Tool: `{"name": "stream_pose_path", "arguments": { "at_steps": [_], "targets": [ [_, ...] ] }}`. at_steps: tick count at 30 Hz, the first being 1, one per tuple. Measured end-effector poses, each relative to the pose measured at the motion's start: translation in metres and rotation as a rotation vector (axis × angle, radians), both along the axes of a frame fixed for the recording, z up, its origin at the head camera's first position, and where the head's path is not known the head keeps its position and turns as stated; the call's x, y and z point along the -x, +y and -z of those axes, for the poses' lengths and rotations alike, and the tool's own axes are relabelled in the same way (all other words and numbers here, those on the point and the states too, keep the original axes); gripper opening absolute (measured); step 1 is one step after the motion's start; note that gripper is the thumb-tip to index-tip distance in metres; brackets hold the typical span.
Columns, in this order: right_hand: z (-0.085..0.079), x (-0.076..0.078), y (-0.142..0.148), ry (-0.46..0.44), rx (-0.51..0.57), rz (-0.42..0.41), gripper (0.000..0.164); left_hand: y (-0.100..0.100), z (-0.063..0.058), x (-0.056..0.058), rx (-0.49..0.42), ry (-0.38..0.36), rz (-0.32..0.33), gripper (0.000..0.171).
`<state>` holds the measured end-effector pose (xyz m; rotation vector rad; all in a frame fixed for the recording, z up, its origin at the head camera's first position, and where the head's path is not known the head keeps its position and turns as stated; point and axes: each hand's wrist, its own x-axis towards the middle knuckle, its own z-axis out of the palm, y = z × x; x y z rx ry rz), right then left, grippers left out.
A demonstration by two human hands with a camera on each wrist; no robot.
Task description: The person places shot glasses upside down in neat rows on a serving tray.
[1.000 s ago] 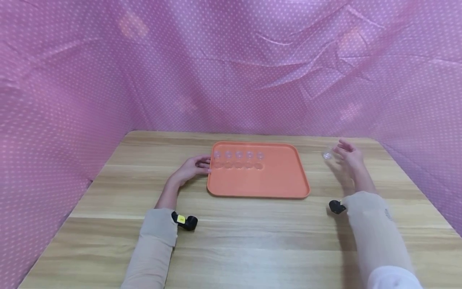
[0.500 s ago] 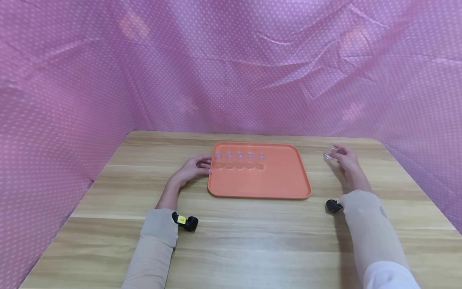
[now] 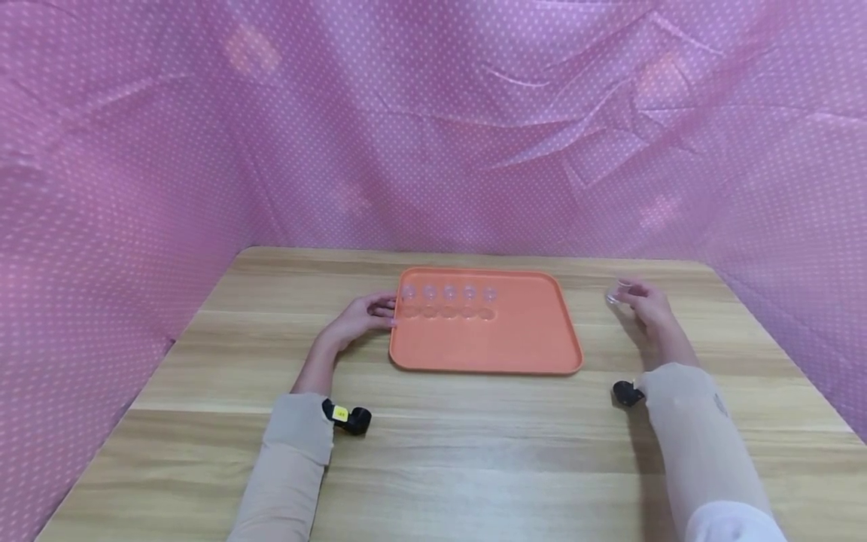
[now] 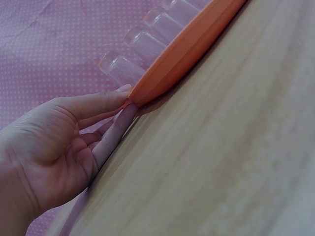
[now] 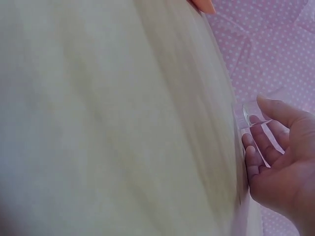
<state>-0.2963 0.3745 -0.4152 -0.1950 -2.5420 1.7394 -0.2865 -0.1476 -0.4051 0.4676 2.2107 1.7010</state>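
Note:
An orange tray [image 3: 521,335] lies on the wooden table. Several small clear glasses [image 3: 450,293] stand upright in a row across its left and middle part, and some of them [image 4: 144,45] show in the left wrist view. My left hand [image 3: 355,319] pinches the tray's left edge, the thumb above the rim and a finger under it. To the right of the tray, my right hand [image 3: 649,307] holds another small clear glass [image 3: 616,293] between thumb and fingers. In the right wrist view this glass [image 5: 246,116] has its base at or just above the tabletop; contact is unclear.
Bare wooden table [image 3: 474,444] extends in front of the tray and to both sides. A pink dotted cloth [image 3: 433,150] hangs behind the table and at its sides. A black wrist camera [image 3: 348,418] sits on the left sleeve, another camera [image 3: 627,393] on the right.
My right hand, beside the glass with fingers loosely spread a second ago, has closed in and grasped it, coming slightly lower. The left hand and the tray have stayed in place.

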Motion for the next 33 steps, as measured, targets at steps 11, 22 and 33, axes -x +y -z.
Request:
{"name": "stream_pose_path", "arguments": {
  "at_steps": [11,22,33],
  "targets": [
    [0.006,-0.001,-0.005,0.024,-0.174,0.0,0.047,-0.004,0.021,0.011,-0.019,0.007,-0.016,0.061],
    [0.009,-0.008,-0.002,0.053,-0.167,-0.001,0.044,-0.002,0.022,0.012,0.005,0.013,-0.016,0.058],
    [-0.013,-0.011,-0.01,0.001,-0.245,-0.076,0.046,-0.003,0.016,0.009,-0.004,-0.002,-0.019,0.059]
  ]
}}
